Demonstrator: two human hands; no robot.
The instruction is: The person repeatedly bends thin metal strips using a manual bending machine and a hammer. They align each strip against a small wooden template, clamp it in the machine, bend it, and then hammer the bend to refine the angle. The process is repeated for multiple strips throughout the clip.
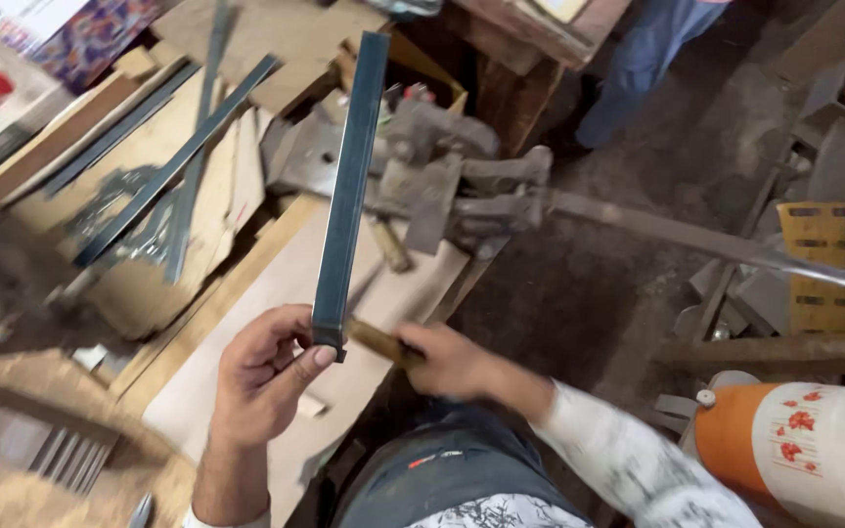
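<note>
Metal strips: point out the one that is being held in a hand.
It is the long dark metal strip pinched at its near end by the left hand, rising over the bench. The other metal strips lie loose on the boards at left, untouched.

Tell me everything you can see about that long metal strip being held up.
The metal strip is a long, flat, narrow bar, dark blue-grey and steel-like, with straight edges and squared ends. It stands nearly upright, its top leaning slightly right, over the wooden workbench. The left hand pinches its lower end between thumb and fingers. Just right of that end, the right hand grips a wooden handle, whose tip passes behind the strip. Similar strips lie on the bench behind.
</note>
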